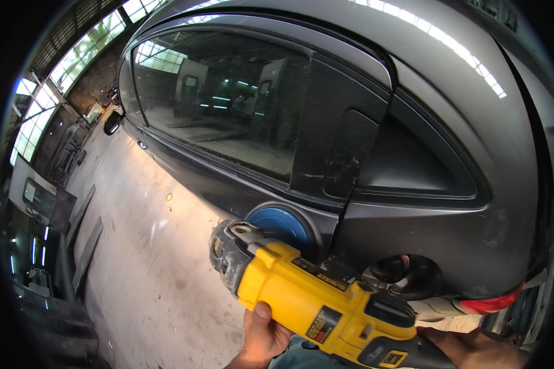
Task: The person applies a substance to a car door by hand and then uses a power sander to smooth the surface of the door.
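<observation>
- Left hand (264,335), six o'clock from the centre of the worker's view: clasped on the tool's housing, thumb raised against its side; the fingers beneath are mostly hidden.
- Right hand (480,349), between four and five o'clock: closed around the dark rear handle, well apart from the left; its hold on the trigger cannot be told.
- Yellow rotary polisher (308,295): lies between the hands, slanting from the rear handle up to a grey-black head (231,249) at seven o'clock.
- Handling, as judged: heavy toward the head, with a stiff, hard shell, smooth enough to slip in a dusty palm. It is best held at the rear handle and behind the head, fingers clear of the disc.
- Blue disc (283,224), just below centre: set close against the grey door (228,184); contact cannot be confirmed. The paint would mark easily.
- Farther out on the car: window glass (221,92) at eleven o'clock, black triangular panel (425,160) near three, red tail lamp (489,305) at four.
- Surroundings: pale floor (154,258) at eight o'clock.
</observation>
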Demonstrator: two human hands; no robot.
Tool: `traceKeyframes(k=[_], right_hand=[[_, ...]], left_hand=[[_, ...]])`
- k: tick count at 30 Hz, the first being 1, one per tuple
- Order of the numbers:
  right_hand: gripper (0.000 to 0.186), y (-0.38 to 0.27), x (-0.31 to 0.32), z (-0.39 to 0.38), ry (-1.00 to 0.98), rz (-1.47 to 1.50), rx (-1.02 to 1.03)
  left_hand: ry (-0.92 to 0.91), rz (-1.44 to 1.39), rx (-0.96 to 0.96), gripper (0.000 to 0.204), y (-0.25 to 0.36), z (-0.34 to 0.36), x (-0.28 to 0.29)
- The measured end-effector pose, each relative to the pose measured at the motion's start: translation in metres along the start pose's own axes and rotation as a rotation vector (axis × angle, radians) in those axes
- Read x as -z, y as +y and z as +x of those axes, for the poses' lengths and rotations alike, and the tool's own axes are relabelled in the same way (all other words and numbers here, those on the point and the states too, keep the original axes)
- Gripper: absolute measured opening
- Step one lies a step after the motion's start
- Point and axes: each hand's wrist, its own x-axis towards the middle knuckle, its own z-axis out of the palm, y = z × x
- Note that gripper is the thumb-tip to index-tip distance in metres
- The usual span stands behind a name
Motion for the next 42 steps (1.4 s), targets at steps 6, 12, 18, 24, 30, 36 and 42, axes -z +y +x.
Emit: traceKeyframes(k=[6, 12, 18, 24, 30, 36, 42], right_hand=[[0.090, 0.005, -0.003, 0.019, 0.207, -0.126, 0.236], [0.090, 0.004, 0.008, -0.007, -0.014, 0.053, 0.002], [0.090, 0.024, -0.019, -0.056, 0.182, -0.183, 0.016], [0.088, 0.023, -0.023, -0.063, 0.265, -0.260, 0.080], [0.086, 0.014, -0.018, -0.026, 0.181, 0.022, 0.105], [0.090, -0.008, -0.013, 0.017, 0.039, 0.043, 0.024], [0.089, -0.025, -0.015, 0.069, -0.008, 0.126, 0.076]], left_hand=[[-0.016, -0.132, -0.037, 0.061, 0.009, 0.009, 0.003], [-0.013, -0.008, 0.015, 0.067, -0.008, -0.010, -0.010], [-0.065, -0.029, 0.086, 0.069, -0.023, -0.025, -0.049], [-0.073, -0.057, 0.113, 0.069, -0.022, -0.027, -0.048], [-0.055, -0.135, 0.110, 0.068, -0.008, -0.016, -0.019], [0.041, -0.017, -0.041, 0.067, 0.009, 0.001, 0.022], [0.009, -0.069, -0.061, 0.067, 0.025, 0.029, 0.057]])
